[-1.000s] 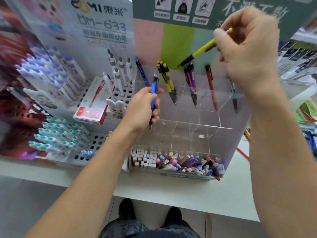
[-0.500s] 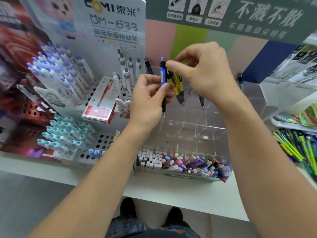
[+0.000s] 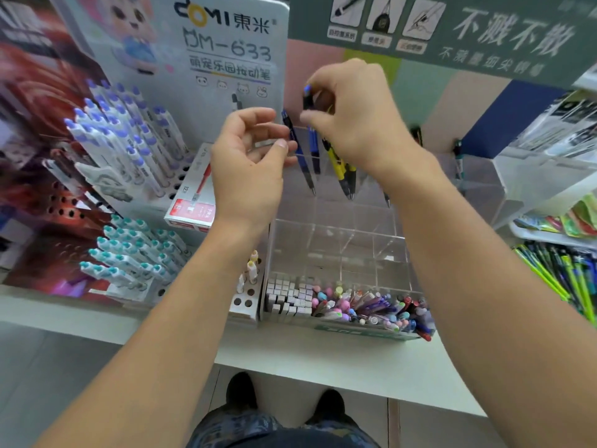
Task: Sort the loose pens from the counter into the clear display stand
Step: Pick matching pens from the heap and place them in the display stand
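My right hand (image 3: pixel 353 114) pinches the top of a blue pen (image 3: pixel 312 143) that stands tip down in the back row of the clear display stand (image 3: pixel 339 240). Another blue pen (image 3: pixel 298 153) leans just left of it, and yellow pens (image 3: pixel 339 166) stand to its right. My left hand (image 3: pixel 248 169) hovers beside the blue pens with loosely curled fingers and holds nothing. The stand's lower compartments show no pens. Part of the back row is hidden behind my right hand and wrist.
A tray of erasers and small pens (image 3: pixel 349 310) sits at the stand's foot on the white counter (image 3: pixel 323 357). White pens with blue and teal caps (image 3: pixel 129 150) fill the racks at left, beside a red box (image 3: pixel 193 202). Green pens (image 3: pixel 562 273) lie at right.
My left hand let go of the blue pen and my right hand took it by the top. The pen now stands in the stand's back row. The yellow pen left my right hand earlier.
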Tool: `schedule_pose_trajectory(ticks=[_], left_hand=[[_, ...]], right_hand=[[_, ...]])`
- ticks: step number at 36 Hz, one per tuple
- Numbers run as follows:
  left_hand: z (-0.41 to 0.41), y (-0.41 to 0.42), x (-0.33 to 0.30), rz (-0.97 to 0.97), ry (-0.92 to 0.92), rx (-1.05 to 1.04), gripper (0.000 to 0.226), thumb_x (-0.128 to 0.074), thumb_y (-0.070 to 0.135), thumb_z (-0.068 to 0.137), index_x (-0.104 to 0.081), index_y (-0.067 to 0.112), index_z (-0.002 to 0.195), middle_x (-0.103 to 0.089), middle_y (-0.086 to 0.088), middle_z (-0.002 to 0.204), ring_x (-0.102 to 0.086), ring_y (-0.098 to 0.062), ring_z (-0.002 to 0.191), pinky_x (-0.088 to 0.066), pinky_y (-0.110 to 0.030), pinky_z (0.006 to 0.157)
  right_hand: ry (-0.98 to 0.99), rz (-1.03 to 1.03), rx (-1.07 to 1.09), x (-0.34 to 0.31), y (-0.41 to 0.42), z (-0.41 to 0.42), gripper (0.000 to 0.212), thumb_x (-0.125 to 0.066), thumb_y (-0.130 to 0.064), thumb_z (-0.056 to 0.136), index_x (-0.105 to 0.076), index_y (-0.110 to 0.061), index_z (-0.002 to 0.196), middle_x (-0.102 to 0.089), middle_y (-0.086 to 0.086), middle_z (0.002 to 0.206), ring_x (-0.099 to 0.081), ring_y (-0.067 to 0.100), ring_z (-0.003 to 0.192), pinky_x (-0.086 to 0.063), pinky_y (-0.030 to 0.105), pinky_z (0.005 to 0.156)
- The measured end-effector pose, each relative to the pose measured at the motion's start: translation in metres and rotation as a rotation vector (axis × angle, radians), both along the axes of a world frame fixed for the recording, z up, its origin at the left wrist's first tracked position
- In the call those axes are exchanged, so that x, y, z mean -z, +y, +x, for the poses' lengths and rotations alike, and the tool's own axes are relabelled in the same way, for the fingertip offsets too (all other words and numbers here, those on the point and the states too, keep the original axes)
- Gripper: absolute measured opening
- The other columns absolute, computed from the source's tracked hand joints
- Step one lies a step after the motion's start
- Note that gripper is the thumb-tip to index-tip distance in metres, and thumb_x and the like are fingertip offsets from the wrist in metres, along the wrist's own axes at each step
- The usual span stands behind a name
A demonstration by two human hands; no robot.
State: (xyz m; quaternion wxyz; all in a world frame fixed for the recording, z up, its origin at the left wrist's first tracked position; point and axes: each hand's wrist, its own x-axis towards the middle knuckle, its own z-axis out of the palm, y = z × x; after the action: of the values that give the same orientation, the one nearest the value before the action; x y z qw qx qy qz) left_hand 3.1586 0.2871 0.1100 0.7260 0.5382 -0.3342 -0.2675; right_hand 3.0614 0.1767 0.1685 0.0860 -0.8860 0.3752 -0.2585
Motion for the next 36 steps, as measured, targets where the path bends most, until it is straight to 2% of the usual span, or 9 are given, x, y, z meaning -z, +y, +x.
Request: schedule_pose_trajectory(ticks=[5, 9, 12, 18, 23, 26, 29, 32, 36], left_hand=[[0.000, 0.004, 0.007, 0.046, -0.025, -0.014, 0.026, -0.061, -0.007, 0.092, -0.059, 0.015, 0.106, -0.067, -0.005, 0.091, -0.073, -0.019, 0.080, -0.058, -0.027, 0.070], [-0.011, 0.004, 0.010, 0.007, -0.182, -0.053, 0.024, -0.068, 0.006, 0.089, -0.059, 0.027, 0.097, -0.066, 0.005, 0.083, -0.071, -0.022, 0.074, -0.061, -0.041, 0.069], [-0.034, 0.001, 0.008, -0.085, -0.299, -0.002, 0.018, -0.071, 0.008, 0.090, -0.058, 0.019, 0.097, -0.061, 0.007, 0.077, -0.061, -0.010, 0.065, -0.052, -0.026, 0.061], [-0.118, -0.011, 0.028, -0.043, -0.326, 0.356, 0.016, -0.074, 0.008, 0.088, -0.061, 0.017, 0.086, -0.060, -0.005, 0.066, -0.055, -0.025, 0.058, -0.047, -0.030, 0.054], [-0.222, -0.019, 0.059, 0.148, -0.373, 0.777, 0.012, -0.075, 0.010, 0.086, -0.064, 0.015, 0.085, -0.064, -0.002, 0.067, -0.054, -0.010, 0.054, -0.045, -0.022, 0.057], [-0.290, -0.032, 0.087, 0.299, -0.449, 0.956, 0.015, -0.077, 0.015, 0.085, -0.064, 0.022, 0.084, -0.063, 0.006, 0.067, -0.053, -0.004, 0.051, -0.042, -0.019, 0.056], [-0.360, -0.056, 0.128, 0.578, -0.508, 0.990, 0.018, -0.079, 0.030, 0.083, -0.061, 0.030, 0.086, -0.069, 0.005, 0.083, -0.062, -0.008, 0.065, -0.052, -0.030, 0.065], [-0.409, -0.080, 0.175, 0.954, -0.572, 0.850, 0.040, -0.076, 0.044, 0.083, -0.060, 0.024, 0.113, -0.068, -0.003, 0.119, -0.065, -0.021, 0.100, -0.055, -0.035, 0.089], [-0.458, -0.097, 0.222, 1.239, -0.464, 0.612, 0.080, -0.076, 0.045, 0.085, -0.037, 0.010, 0.145, -0.052, -0.011, 0.143, -0.057, -0.030, 0.124, -0.052, -0.038, 0.098]], right_hand=[[0.056, 0.019, 0.027, 0.017, -0.002, 0.013, 0.026, -0.085, -0.026, 0.075, -0.071, -0.021, 0.097, -0.071, 0.000, 0.099, -0.067, 0.024, 0.092, -0.056, 0.042, 0.083], [-0.208, -0.037, 0.059, 0.013, 0.007, -0.011, 0.018, -0.079, -0.028, 0.083, -0.075, -0.016, 0.095, -0.072, -0.007, 0.088, -0.066, 0.009, 0.079, -0.056, 0.031, 0.075], [-0.428, -0.105, 0.076, 0.014, 0.023, -0.052, 0.019, -0.073, -0.025, 0.091, -0.074, -0.009, 0.081, -0.071, -0.005, 0.073, -0.064, 0.007, 0.064, -0.053, 0.027, 0.062], [-0.684, -0.121, 0.411, 0.068, 0.033, -0.176, 0.047, -0.060, -0.028, 0.102, -0.068, -0.004, 0.062, -0.062, 0.009, 0.053, -0.058, 0.026, 0.048, -0.046, 0.039, 0.050], [-0.712, 0.068, 0.761, 0.137, 0.029, -0.291, 0.046, -0.059, -0.029, 0.099, -0.066, -0.008, 0.058, -0.059, 0.002, 0.049, -0.054, 0.018, 0.046, -0.044, 0.035, 0.053], [-0.619, 0.260, 0.876, 0.178, 0.017, -0.355, 0.042, -0.063, -0.026, 0.094, -0.060, -0.013, 0.054, -0.056, -0.006, 0.048, -0.047, 0.008, 0.049, -0.041, 0.035, 0.055], [-0.251, 0.642, 0.936, 0.218, -0.002, -0.425, 0.016, -0.073, -0.027, 0.085, -0.070, -0.012, 0.080, -0.068, 0.003, 0.074, -0.060, 0.018, 0.072, -0.045, 0.032, 0.067], [0.105, 0.949, 0.904, 0.252, -0.016, -0.480, 0.035, -0.082, -0.037, 0.079, -0.068, -0.006, 0.086, -0.066, 0.007, 0.071, -0.066, 0.025, 0.067, -0.051, 0.030, 0.061], [0.147, 1.081, 0.844, 0.284, -0.023, -0.530, 0.050, -0.083, -0.049, 0.077, -0.069, -0.001, 0.077, -0.073, 0.011, 0.065, -0.072, 0.027, 0.060, -0.063, 0.038, 0.070]])
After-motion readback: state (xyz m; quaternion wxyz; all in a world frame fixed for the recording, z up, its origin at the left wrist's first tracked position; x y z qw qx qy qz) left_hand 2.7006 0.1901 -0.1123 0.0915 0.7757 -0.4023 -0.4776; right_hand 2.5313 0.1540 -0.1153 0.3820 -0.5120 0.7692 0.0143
